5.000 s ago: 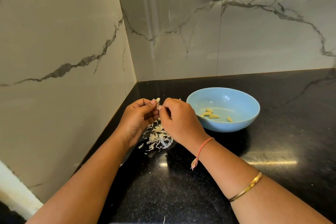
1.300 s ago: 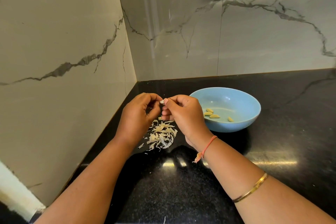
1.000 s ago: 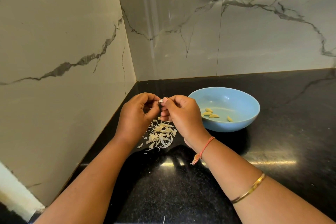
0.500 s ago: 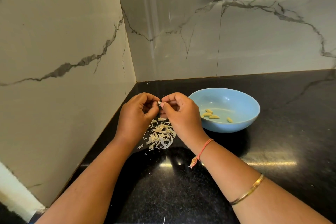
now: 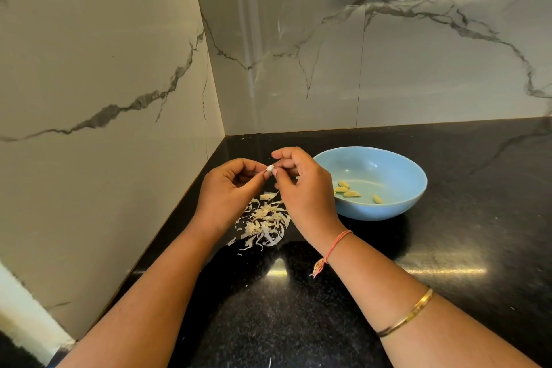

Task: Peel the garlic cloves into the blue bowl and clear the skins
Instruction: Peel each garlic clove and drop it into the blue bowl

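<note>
Counter: black, nothing shifted on it in the last five seconds. Bowl is in the same spot, to the right of the hands. Left hand and right hand have risen a little from where they worked five seconds ago, so more of the skins heaped on the counter beneath them now shows. The heap looks about the same size. Peeled cloves in the bowl: four, the same count as before. Clove is in the air between the hands, above the heap. It is pinched on the left by curled thumb and forefinger and on the right by thumb and a finger, with the right forefinger arched above it. It is white, so skin is likely still on. Judgement: the fifth clove is mid-peel, nothing has been added to the bowl, and clearing the skins has not yet begun.
</note>
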`<state>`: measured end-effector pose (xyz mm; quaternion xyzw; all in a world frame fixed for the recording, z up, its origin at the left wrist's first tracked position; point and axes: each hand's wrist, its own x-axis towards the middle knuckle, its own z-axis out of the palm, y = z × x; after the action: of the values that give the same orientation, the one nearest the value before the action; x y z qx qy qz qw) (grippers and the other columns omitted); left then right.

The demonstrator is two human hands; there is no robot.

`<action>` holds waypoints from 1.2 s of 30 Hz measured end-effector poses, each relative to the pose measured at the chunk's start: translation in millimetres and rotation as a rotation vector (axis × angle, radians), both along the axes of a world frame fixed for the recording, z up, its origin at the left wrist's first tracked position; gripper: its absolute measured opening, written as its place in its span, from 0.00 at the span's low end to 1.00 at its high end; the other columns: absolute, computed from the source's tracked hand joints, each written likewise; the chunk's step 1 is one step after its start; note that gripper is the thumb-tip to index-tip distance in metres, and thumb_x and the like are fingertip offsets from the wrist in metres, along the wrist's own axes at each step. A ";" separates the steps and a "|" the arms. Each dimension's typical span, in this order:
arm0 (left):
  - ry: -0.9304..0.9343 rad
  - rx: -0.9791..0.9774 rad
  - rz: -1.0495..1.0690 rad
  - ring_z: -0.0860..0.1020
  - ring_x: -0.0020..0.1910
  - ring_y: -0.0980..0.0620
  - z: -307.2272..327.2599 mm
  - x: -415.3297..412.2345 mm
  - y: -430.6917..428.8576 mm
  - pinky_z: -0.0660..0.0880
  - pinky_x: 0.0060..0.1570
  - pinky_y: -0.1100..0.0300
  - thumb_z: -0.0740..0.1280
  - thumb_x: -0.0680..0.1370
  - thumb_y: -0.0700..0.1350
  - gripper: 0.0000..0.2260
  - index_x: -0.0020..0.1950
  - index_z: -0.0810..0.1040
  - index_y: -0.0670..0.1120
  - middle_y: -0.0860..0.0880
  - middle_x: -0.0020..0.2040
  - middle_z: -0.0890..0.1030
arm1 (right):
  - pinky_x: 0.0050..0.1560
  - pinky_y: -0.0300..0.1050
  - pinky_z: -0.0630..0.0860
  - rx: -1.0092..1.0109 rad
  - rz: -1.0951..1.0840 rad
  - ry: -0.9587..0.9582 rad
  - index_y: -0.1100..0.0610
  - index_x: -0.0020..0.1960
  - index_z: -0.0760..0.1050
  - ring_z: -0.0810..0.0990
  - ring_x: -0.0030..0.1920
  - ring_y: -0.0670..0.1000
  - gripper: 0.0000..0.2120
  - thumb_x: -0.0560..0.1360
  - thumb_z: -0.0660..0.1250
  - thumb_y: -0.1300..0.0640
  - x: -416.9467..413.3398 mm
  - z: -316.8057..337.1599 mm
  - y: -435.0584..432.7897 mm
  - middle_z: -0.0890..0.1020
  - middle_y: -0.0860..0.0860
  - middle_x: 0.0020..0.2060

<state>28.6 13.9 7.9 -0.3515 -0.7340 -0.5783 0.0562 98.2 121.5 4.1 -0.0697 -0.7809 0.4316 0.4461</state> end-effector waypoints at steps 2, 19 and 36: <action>-0.004 -0.005 0.001 0.82 0.41 0.52 0.1 -0.4 0.0 0.80 0.44 0.58 0.70 0.74 0.42 0.04 0.44 0.81 0.51 0.50 0.41 0.83 | 0.48 0.50 0.81 0.007 -0.016 0.013 0.60 0.56 0.77 0.82 0.46 0.52 0.10 0.75 0.66 0.64 0.0 0.6 -0.7 0.83 0.55 0.46; -0.027 -0.018 -0.010 0.81 0.39 0.54 -0.7 -2.7 1.1 0.80 0.44 0.59 0.69 0.75 0.42 0.04 0.42 0.80 0.51 0.50 0.39 0.83 | 0.41 0.27 0.73 0.048 -0.047 0.034 0.60 0.56 0.74 0.80 0.42 0.47 0.10 0.74 0.66 0.65 -0.6 1.5 0.0 0.82 0.53 0.41; 0.091 0.018 0.166 0.78 0.36 0.66 3.3 -4.1 -4.1 0.74 0.36 0.74 0.71 0.74 0.42 0.07 0.42 0.79 0.55 0.57 0.38 0.81 | 0.46 0.50 0.81 -0.098 0.089 -0.150 0.58 0.49 0.79 0.81 0.44 0.49 0.06 0.77 0.65 0.58 -16.5 8.5 -3.0 0.82 0.52 0.42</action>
<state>24.4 9.7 11.2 -0.3149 -0.7521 -0.5617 0.1401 81.7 118.6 12.5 -0.0889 -0.7925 0.4821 0.3627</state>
